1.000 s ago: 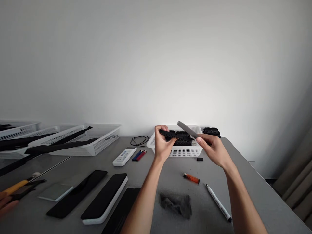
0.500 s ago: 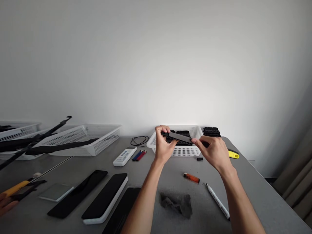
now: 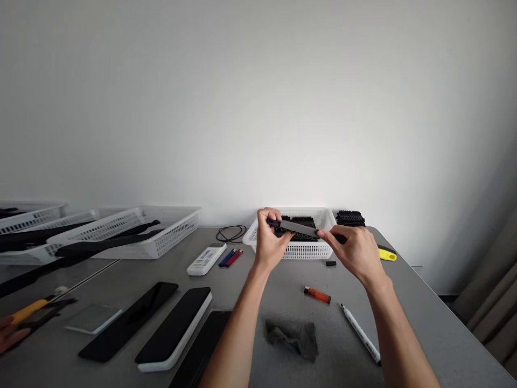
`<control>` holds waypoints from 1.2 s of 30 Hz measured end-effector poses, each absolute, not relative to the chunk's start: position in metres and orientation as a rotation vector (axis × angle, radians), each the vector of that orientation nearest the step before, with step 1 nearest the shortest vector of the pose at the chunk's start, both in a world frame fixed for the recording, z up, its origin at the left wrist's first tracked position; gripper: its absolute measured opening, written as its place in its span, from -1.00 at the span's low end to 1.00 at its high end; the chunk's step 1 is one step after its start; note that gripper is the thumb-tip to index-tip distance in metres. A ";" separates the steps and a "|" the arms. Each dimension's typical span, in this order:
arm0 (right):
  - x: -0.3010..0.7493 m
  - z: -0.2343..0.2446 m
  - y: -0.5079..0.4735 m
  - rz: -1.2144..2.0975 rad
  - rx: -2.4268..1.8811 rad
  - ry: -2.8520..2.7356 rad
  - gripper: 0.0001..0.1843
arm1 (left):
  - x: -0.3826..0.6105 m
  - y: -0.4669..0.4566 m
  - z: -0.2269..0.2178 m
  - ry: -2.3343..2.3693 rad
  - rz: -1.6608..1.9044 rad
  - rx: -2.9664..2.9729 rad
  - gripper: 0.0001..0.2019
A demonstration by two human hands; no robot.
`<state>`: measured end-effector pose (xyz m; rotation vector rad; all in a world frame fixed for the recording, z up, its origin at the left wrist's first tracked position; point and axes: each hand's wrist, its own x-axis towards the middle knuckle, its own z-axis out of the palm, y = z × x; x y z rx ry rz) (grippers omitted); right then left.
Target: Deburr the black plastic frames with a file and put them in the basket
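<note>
Both my hands are raised in front of a small white basket [image 3: 301, 250] at the back of the grey table [image 3: 404, 302]. My left hand [image 3: 270, 241] is closed on the left end of a black ridged strip [image 3: 293, 233]. My right hand [image 3: 353, 250] pinches the right end of a flat grey bar [image 3: 299, 228], which lies along the top of the strip. More black ridged parts [image 3: 350, 217] sit in and behind the basket.
On the table lie an orange lighter [image 3: 317, 294], a white marker [image 3: 361, 334], a dark cloth [image 3: 293, 337], a remote [image 3: 206, 258], pens [image 3: 231, 257], a cable [image 3: 231, 233], black slabs [image 3: 173, 328] and long white trays [image 3: 133, 231]. Another person's hand [image 3: 10, 334] is at the far left.
My right hand lowered the grey bar from a tilted position down flat onto the black strip. At the left, a long black strip was lifted and then set back down over the trays.
</note>
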<state>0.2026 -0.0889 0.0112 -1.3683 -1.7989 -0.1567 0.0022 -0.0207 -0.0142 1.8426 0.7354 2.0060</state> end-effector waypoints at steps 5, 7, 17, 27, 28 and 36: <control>0.202 0.009 -0.089 -0.147 -1.366 -1.772 -0.38 | 0.000 -0.021 -0.014 0.742 1.987 1.832 -0.53; 0.200 0.008 -0.089 -0.125 -1.349 -1.772 -0.39 | 0.000 -0.022 -0.014 0.740 1.979 1.857 -0.52; 0.219 0.010 -0.085 0.190 -1.307 -1.674 -0.40 | 0.000 -0.021 -0.015 0.759 2.005 1.850 -0.53; 0.195 0.011 -0.084 0.404 -1.229 -1.664 -0.51 | 0.014 -0.038 -0.004 0.713 2.001 2.071 -0.58; 0.196 0.011 -0.083 0.398 -1.224 -1.656 -0.50 | 0.014 -0.039 -0.004 0.709 1.998 2.083 -0.59; 0.208 0.010 -0.078 0.547 -1.202 -1.593 -0.52 | 0.014 -0.037 -0.007 0.716 2.045 2.165 -0.57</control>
